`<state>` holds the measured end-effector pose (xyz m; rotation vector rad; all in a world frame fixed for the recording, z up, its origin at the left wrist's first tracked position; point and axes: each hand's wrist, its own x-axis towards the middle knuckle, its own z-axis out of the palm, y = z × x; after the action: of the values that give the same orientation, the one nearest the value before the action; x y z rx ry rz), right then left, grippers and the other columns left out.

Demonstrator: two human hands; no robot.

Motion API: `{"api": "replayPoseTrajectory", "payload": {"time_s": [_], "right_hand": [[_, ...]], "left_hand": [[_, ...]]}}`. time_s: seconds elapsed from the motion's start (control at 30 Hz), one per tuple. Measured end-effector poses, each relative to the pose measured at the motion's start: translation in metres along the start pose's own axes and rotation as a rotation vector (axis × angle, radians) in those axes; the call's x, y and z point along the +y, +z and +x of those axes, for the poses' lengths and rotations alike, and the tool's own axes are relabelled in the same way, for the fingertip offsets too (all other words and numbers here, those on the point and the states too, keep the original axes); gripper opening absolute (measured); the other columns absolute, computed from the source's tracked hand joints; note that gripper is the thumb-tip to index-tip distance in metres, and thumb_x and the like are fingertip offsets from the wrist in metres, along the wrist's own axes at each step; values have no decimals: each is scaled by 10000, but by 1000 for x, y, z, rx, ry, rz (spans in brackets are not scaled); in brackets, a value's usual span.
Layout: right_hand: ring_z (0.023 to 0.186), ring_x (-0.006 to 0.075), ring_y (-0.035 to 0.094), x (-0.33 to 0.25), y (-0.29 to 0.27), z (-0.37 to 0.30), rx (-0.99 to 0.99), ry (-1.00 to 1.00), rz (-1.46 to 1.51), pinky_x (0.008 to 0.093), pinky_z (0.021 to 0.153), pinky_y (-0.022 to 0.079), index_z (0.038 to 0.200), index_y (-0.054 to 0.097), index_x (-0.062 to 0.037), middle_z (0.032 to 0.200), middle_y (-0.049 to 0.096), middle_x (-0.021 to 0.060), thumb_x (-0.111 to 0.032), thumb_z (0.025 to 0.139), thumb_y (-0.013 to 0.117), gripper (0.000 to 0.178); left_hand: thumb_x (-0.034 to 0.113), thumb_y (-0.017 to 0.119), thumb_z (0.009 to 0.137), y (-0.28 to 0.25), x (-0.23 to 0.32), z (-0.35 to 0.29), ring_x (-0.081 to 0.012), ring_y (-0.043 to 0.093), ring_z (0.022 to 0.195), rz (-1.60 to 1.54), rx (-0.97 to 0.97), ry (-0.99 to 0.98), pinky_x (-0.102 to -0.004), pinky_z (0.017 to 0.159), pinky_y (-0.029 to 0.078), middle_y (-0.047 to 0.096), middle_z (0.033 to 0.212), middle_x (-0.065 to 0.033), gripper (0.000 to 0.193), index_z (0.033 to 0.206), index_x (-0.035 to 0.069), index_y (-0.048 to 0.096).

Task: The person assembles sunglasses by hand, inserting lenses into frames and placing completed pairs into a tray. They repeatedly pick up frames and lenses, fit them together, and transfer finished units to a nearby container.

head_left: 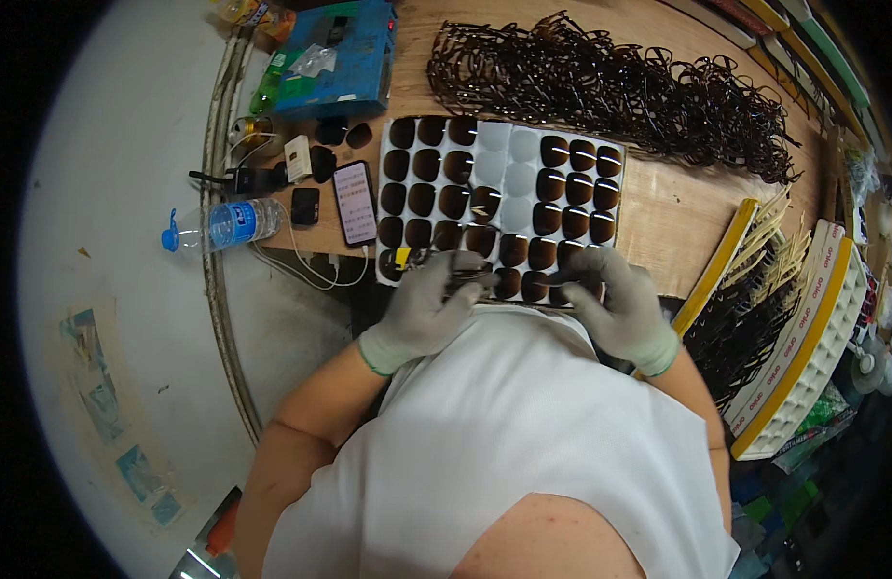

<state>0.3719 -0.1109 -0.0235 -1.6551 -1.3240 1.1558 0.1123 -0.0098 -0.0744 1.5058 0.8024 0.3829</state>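
Both my hands wear grey-white gloves and work at the near edge of a tray (pixel 516 207) of brown sunglass lenses (pixel 422 198) set in white pockets. My left hand (pixel 428 307) is closed, with thumb and fingers around a thin dark piece (pixel 462 275), blurred and partly hidden. Beside its fingers, a small yellow and black item (pixel 403 259) lies over the lenses. My right hand (pixel 615 297) has its fingers bent together over the tray's near right corner. A dark bit shows at those fingertips, too small to make out.
A heap of dark brown glasses frames (pixel 610 87) lies across the back of the table. To the left are a phone (pixel 355 203), loose dark lenses (pixel 359 135), a water bottle (pixel 235 224), white cables and a blue box (pixel 335 63). Yellow-edged racks (pixel 798 338) with dark temples stand right.
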Motion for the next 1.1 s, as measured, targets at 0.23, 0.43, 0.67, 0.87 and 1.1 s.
{"api": "replayPoseTrajectory", "payload": {"time_s": [0.23, 0.43, 0.67, 0.87, 1.1], "right_hand": [[910, 141, 693, -22, 102, 12, 239, -46, 398, 272, 802, 565, 1275, 572, 61, 1050, 717, 134, -5, 939, 658, 354], [937, 148, 643, -54, 137, 17, 256, 113, 784, 286, 793, 546, 1202, 561, 59, 1045, 665, 113, -82, 981, 618, 268], [873, 189, 651, -38, 160, 1, 83, 153, 1129, 334, 802, 541, 1072, 650, 52, 993, 700, 130, -198, 976, 642, 268], [817, 160, 638, -43, 165, -17, 167, 123, 1010, 311, 751, 536, 1020, 662, 58, 928, 695, 120, -243, 987, 654, 303], [640, 81, 531, -36, 138, -22, 226, 279, 803, 235, 582, 419, 885, 634, -4, 726, 610, 26, -214, 1027, 575, 261]], "left_hand": [[145, 493, 1049, -34, 30, -14, -135, 648, 782, 75, -233, 60, -282, 723, 537, 668, 907, -72, 297, 1282, -32, 543], [194, 477, 1077, -73, 31, -38, -96, 657, 792, -100, -296, 0, -253, 704, 560, 688, 919, -43, 300, 1285, -6, 560], [231, 487, 1070, -100, 25, -35, -98, 629, 649, -119, -531, 62, -256, 609, 536, 675, 784, -52, 276, 1098, -16, 606], [223, 498, 1053, -101, 33, -38, -141, 668, 676, 3, -556, 69, -287, 639, 542, 698, 767, -75, 287, 1052, -28, 635], [151, 514, 1033, -66, 52, -31, -185, 612, 538, 67, -402, 131, -326, 533, 487, 626, 675, -99, 224, 918, -25, 590]]}}
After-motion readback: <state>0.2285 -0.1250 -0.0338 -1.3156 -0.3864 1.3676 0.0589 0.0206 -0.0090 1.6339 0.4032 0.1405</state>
